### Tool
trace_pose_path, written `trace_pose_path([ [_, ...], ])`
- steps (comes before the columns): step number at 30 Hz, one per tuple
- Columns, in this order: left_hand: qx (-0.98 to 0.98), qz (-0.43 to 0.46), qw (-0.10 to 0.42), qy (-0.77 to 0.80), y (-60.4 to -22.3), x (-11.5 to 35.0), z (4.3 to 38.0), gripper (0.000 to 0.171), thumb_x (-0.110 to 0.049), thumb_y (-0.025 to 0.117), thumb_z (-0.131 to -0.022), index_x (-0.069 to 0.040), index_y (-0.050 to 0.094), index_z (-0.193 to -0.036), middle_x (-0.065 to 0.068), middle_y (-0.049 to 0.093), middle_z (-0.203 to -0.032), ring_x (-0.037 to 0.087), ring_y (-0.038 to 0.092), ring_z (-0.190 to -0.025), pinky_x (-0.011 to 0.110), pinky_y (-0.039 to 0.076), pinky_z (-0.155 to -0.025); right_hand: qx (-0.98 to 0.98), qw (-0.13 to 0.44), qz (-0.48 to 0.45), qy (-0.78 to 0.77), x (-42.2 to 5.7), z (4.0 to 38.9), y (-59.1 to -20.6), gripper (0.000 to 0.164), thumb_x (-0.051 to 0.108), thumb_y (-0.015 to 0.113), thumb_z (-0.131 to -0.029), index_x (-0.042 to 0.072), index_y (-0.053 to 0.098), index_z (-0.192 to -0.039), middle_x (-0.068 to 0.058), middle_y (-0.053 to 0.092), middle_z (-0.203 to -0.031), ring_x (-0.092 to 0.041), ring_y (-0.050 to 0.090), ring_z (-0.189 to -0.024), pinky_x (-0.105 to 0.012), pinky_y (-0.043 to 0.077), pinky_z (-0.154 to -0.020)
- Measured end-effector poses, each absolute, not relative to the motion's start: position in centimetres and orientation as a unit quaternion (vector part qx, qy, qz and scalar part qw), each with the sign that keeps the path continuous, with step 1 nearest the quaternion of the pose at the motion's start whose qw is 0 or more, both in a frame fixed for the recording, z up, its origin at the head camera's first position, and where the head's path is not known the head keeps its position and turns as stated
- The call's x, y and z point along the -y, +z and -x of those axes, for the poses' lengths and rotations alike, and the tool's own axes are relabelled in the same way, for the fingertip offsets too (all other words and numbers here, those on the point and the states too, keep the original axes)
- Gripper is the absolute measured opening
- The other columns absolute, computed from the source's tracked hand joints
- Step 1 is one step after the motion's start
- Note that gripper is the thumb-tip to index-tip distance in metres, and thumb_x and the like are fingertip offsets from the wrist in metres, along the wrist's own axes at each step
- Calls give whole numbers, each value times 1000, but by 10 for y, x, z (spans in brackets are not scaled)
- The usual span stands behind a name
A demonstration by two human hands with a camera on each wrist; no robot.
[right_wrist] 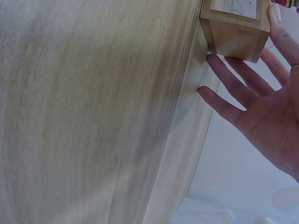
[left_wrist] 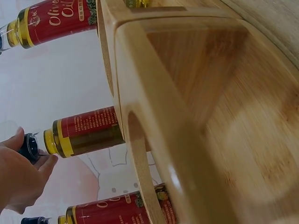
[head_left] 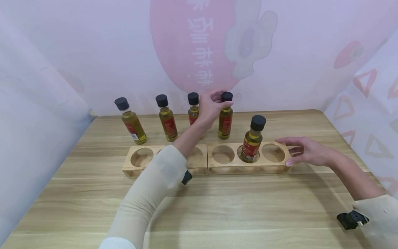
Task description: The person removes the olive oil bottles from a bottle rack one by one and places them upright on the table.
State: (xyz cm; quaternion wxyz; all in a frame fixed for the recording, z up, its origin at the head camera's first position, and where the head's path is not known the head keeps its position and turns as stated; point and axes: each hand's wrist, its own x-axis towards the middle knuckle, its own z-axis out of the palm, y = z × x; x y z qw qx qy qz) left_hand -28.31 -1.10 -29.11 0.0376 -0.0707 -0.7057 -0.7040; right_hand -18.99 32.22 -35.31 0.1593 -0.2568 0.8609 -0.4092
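My left hand (head_left: pixel 211 107) pinches the black cap and neck of an olive oil bottle (head_left: pixel 225 122), thumb in front and fingers behind. This bottle stands upright behind a wooden bottle holder (head_left: pixel 224 169) with three round holes. Another olive oil bottle (head_left: pixel 250 143) sits in that holder's middle hole, leaning slightly. My right hand (head_left: pixel 314 152) grips the holder's right end between thumb and forefinger; in the right wrist view its other fingers (right_wrist: pixel 219 105) are spread beside the wood. A second wooden holder (head_left: pixel 128 160) adjoins it on the left, partly hidden by my left forearm.
Behind the holders stand further olive oil bottles: one at the far left (head_left: pixel 134 128), one beside it (head_left: pixel 169 122), and one partly covered by my left hand (head_left: pixel 193 114). A printed curtain (head_left: pixel 124 52) hangs behind the wooden table (head_left: pixel 248 211).
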Motion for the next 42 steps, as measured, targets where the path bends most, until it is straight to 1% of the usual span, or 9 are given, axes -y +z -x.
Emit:
trace_pose_path([
  [3, 716, 80, 38, -693, -291, 13, 281, 54, 3, 82, -86, 0, 65, -137, 17, 71, -129, 27, 70, -118, 30, 57, -99, -860, 162, 255, -410, -322, 190, -353, 75, 2, 84, -85, -11, 45, -148, -37, 48, -146, -56, 58, -124, -60, 54, -99],
  [8, 746, 90, 42, -658, -285, 18, 275, 57, -5, 82, -89, -4, 62, -143, 11, 64, -142, 22, 59, -133, 26, 46, -112, -861, 161, 256, -409, -322, 189, -353, 76, 3, 84, -85, -11, 45, -148, -37, 48, -147, -56, 58, -124, -60, 54, -99],
  [12, 755, 98, 50, -646, -281, 22, 271, 58, -6, 82, -90, -6, 61, -144, 8, 61, -147, 20, 54, -140, 22, 43, -114, -862, 159, 256, -408, -322, 189, -353, 76, 2, 84, -84, -11, 45, -148, -38, 48, -147, -56, 58, -123, -60, 54, -99],
  [19, 747, 130, 93, -646, -281, 30, 259, 47, -5, 80, -91, -5, 67, -137, 10, 66, -140, 21, 57, -136, 20, 45, -110, -862, 159, 256, -407, -322, 190, -353, 76, 2, 85, -84, -11, 46, -148, -37, 48, -147, -56, 58, -124, -59, 54, -100],
  [24, 734, 136, 106, -657, -277, 32, 245, 40, -3, 80, -91, -4, 72, -130, 9, 68, -134, 22, 62, -130, 24, 49, -108, -862, 157, 259, -407, -322, 190, -353, 76, 2, 85, -84, -11, 46, -148, -37, 49, -146, -55, 59, -123, -59, 54, -99],
  [28, 728, 141, 97, -664, -275, 32, 232, 36, -2, 81, -89, -3, 73, -125, 10, 72, -127, 28, 67, -120, 27, 55, -101, -863, 157, 257, -405, -322, 188, -352, 76, 4, 85, -85, -10, 46, -148, -37, 50, -145, -55, 59, -122, -53, 57, -98],
  [34, 712, 186, 83, -672, -281, 31, 218, 35, 2, 80, -89, 4, 71, -123, 17, 71, -121, 37, 69, -115, 26, 58, -96, -865, 159, 251, -405, -323, 187, -353, 76, 7, 86, -84, -9, 47, -148, -36, 50, -145, -54, 60, -122, -34, 58, -97],
  [38, 713, 206, 69, -667, -284, 31, 210, 35, 1, 79, -90, 2, 71, -124, 18, 72, -119, 35, 69, -114, 33, 58, -99, -864, 160, 253, -405, -323, 187, -353, 77, 7, 86, -85, -9, 47, -149, -36, 50, -145, -54, 59, -123, -30, 57, -96],
  [42, 721, 213, 40, -658, -284, 30, 205, 39, -4, 80, -91, -1, 70, -129, 14, 73, -125, 26, 69, -116, 38, 55, -105, -864, 159, 253, -405, -323, 188, -352, 77, 7, 86, -85, -9, 47, -149, -36, 50, -146, -54, 59, -123, -33, 58, -97],
])
